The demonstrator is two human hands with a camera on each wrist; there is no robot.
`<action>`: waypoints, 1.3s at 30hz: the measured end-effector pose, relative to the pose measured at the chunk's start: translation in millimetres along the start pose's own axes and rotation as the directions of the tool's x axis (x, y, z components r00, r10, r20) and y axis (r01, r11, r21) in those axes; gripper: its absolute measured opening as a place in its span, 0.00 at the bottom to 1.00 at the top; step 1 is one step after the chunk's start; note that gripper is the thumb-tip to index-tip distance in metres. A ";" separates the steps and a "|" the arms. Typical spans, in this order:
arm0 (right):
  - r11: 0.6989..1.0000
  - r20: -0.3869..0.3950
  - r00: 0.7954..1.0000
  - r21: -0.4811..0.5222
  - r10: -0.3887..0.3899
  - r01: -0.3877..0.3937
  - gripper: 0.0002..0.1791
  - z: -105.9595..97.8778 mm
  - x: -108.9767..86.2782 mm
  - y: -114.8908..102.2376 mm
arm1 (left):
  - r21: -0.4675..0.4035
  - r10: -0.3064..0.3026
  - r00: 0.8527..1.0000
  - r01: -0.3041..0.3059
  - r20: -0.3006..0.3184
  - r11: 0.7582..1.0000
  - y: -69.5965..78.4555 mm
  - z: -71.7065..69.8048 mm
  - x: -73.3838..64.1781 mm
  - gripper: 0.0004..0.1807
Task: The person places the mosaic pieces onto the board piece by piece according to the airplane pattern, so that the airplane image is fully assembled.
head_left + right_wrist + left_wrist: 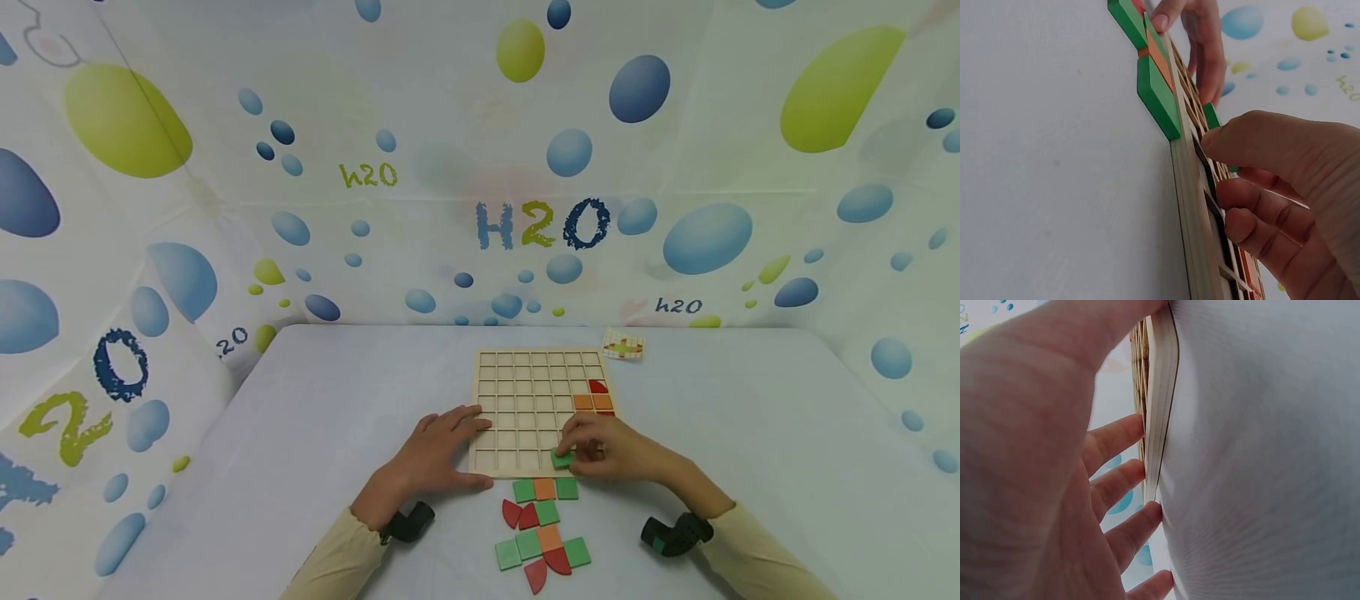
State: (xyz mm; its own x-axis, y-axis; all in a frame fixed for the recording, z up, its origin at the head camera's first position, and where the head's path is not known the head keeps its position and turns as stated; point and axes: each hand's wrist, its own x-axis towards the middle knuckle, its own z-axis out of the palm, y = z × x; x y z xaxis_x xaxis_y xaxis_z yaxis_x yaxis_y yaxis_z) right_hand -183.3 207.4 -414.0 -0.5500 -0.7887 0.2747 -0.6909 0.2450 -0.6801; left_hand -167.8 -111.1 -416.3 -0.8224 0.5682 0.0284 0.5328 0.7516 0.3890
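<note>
A wooden grid board (517, 392) lies on the table, divided into small square cells. My right hand (611, 447) pinches a green square tile (561, 459) over a cell in the board's front row; in the right wrist view the thumb and fingers (1235, 194) are curled at the tile. My left hand (442, 450) lies spread along the board's left edge, fingertips on the frame and thumb at the front corner. At the board's right side sit a red quarter-circle tile (597, 387) and orange squares (582, 402), with more red partly hidden behind my right hand.
Several loose tiles lie in front of the board, among them a green square (507, 555), an orange square (549, 537) and a red quarter-circle (536, 575). A small pattern card (623, 345) lies beyond the board's back right corner. A patterned cloth hangs behind.
</note>
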 end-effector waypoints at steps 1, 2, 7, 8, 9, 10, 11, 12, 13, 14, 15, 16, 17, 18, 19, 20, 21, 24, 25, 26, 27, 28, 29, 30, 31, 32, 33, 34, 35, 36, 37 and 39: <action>1.000 -0.011 1.000 -0.003 -0.010 0.010 0.09 0.1 -0.4 1.9 | 0.002 0.000 1.000 0.000 0.000 1.000 0.0 0.0 0.1 0.41; 1.000 -0.021 1.000 -0.006 -0.018 0.017 0.09 -0.1 -0.6 2.6 | 0.002 0.000 1.000 0.000 -0.001 1.000 0.0 0.1 0.1 0.41; 1.000 -0.049 0.998 -0.011 0.025 -0.026 0.09 -1.2 -2.2 6.8 | 0.002 -0.002 1.000 0.002 0.001 1.000 0.3 0.0 0.1 0.41; 0.999 -0.055 0.998 -0.010 0.039 -0.040 0.09 -1.6 -2.6 7.3 | 0.000 -0.003 1.000 0.003 0.001 1.000 0.5 -0.1 0.0 0.41; 0.999 -0.061 0.997 -0.009 0.049 -0.050 0.09 -1.9 -3.0 8.5 | -0.003 -0.003 1.000 0.003 0.002 1.000 0.7 -0.2 -0.1 0.41; 0.998 -0.067 0.996 -0.006 0.056 -0.057 0.09 -2.1 -3.3 9.6 | -0.005 -0.003 1.000 0.003 0.002 1.000 0.9 -0.4 -0.2 0.41; 0.998 -0.073 0.995 -0.004 0.062 -0.062 0.09 -2.3 -3.8 10.8 | -0.007 -0.003 1.000 0.003 0.004 1.000 1.0 -0.6 -0.4 0.41; 0.998 -0.082 0.995 -0.007 0.061 -0.062 0.09 -2.6 -4.1 11.7 | -0.009 -0.003 1.000 0.003 0.005 1.000 1.2 -0.8 -0.5 0.41; 0.998 -0.092 0.994 -0.010 0.060 -0.062 0.09 -2.8 -4.2 12.9 | -0.010 -0.002 1.000 0.003 0.005 1.000 1.3 -1.0 -0.6 0.41; 0.998 -0.103 0.993 -0.021 0.057 -0.060 0.09 -2.9 -4.4 14.1 | -0.012 -0.003 1.000 0.003 0.006 1.000 1.5 -1.2 -0.7 0.41; 0.998 -0.114 0.992 -0.033 0.056 -0.061 0.09 -3.1 -4.5 15.1 | -0.012 -0.003 1.000 0.003 0.006 1.000 1.6 -1.3 -0.8 0.41; 0.997 -0.125 0.991 -0.046 0.056 -0.063 0.09 -3.2 -4.5 16.0 | -0.011 -0.002 1.000 0.002 0.005 1.000 1.7 -1.4 -0.8 0.41; 0.996 -0.138 0.989 -0.058 0.060 -0.069 0.09 -3.5 -4.6 16.4 | -0.011 -0.002 1.000 0.002 0.005 1.000 1.8 -1.5 -0.9 0.41; 0.995 -0.153 0.986 -0.069 0.062 -0.074 0.09 -3.8 -4.6 16.6 | -0.011 -0.003 1.000 0.003 0.005 1.000 1.7 -1.5 -0.8 0.41; 0.994 -0.168 0.984 -0.076 0.065 -0.079 0.09 -3.9 -4.9 17.1 | -0.011 -0.002 1.000 0.003 0.005 1.000 1.6 -1.5 -0.8 0.41; 0.993 -0.181 0.981 -0.082 0.069 -0.085 0.09 -4.1 -4.9 17.1 | -0.010 -0.003 1.000 0.003 0.005 1.000 1.4 -1.3 -0.7 0.41; 0.992 -0.196 0.978 -0.083 0.073 -0.090 0.09 -4.3 -4.9 17.0 | -0.009 -0.003 1.000 0.003 0.005 1.000 1.2 -1.1 -0.6 0.41; 0.990 -0.238 0.968 -0.093 0.080 -0.104 0.09 -4.2 -5.3 17.5 | -0.008 -0.004 1.000 0.004 0.005 1.000 0.5 -0.8 -0.4 0.41; 0.989 -0.251 0.965 -0.097 0.080 -0.108 0.09 -3.9 -5.7 18.1 | -0.006 -0.003 1.000 0.003 0.005 1.000 0.6 -0.6 -0.2 0.41; 0.988 -0.261 0.962 -0.101 0.085 -0.115 0.10 -3.5 -6.0 18.6 | -0.004 -0.003 1.000 0.003 0.005 1.000 0.6 -0.6 -0.1 0.41; 0.987 -0.272 0.958 -0.104 0.089 -0.121 0.10 -3.0 -6.4 19.5 | -0.003 -0.002 1.000 0.002 0.004 1.000 0.8 -0.6 -0.1 0.41; 0.986 -0.281 0.955 -0.105 0.094 -0.128 0.10 -2.4 -6.9 20.5 | -0.003 -0.001 1.000 0.001 0.006 1.000 0.9 -0.6 0.1 0.41; 0.985 -0.286 0.953 -0.104 0.101 -0.136 0.10 -1.6 -7.2 21.6 | -0.003 -0.001 1.000 0.001 0.006 1.000 0.9 -0.6 0.0 0.41; 0.984 -0.291 0.951 -0.105 0.106 -0.142 0.10 -0.7 -7.3 22.8 | -0.005 -0.001 1.000 0.001 0.007 1.000 0.9 -0.6 0.0 0.41; 0.984 -0.294 0.950 -0.106 0.108 -0.145 0.10 0.1 -7.3 23.7 | -0.009 -0.003 1.000 0.003 0.007 1.000 1.0 -0.9 -0.1 0.41; 0.983 -0.297 0.948 -0.104 0.113 -0.150 0.10 0.8 -7.1 24.5 | -0.013 -0.004 1.000 0.004 0.006 1.000 1.1 -1.2 -0.3 0.41; 0.983 -0.300 0.947 -0.104 0.113 -0.150 0.10 1.3 -7.1 25.1 | -0.016 -0.004 1.000 0.004 0.004 1.000 0.9 -1.3 -0.4 0.41; 0.983 -0.303 0.946 -0.104 0.113 -0.151 0.09 1.9 -6.9 25.6 | -0.020 -0.006 1.000 0.006 0.004 1.000 0.9 -1.4 -0.6 0.40; 0.983 -0.306 0.946 -0.106 0.110 -0.149 0.09 2.4 -6.8 26.0 | -0.022 -0.008 1.000 0.008 0.003 1.000 0.8 -1.4 -0.8 0.40; 0.983 -0.311 0.944 -0.110 0.106 -0.146 0.09 2.9 -6.7 26.3 | -0.024 -0.010 1.000 0.010 0.003 1.000 0.5 -1.1 -0.8 0.41; 0.984 -0.317 0.943 -0.110 0.102 -0.144 0.09 3.2 -6.8 26.4 | -0.025 -0.011 1.000 0.011 0.003 1.000 0.4 -0.9 -0.9 0.41; 0.983 -0.330 0.939 -0.119 0.093 -0.140 0.09 4.1 -6.9 26.6 | -0.024 -0.012 1.000 0.012 0.006 1.000 -0.1 0.0 -0.8 0.41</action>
State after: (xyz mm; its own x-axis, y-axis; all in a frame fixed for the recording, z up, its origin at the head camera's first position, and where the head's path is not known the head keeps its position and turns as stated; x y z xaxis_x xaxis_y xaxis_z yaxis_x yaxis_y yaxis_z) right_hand -196.0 217.0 -436.9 -0.7360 -0.5320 0.4187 -0.6584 0.4184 -0.6257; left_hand -167.2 -111.6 -416.4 -0.8275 0.5612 0.0183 0.5178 0.7500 0.4115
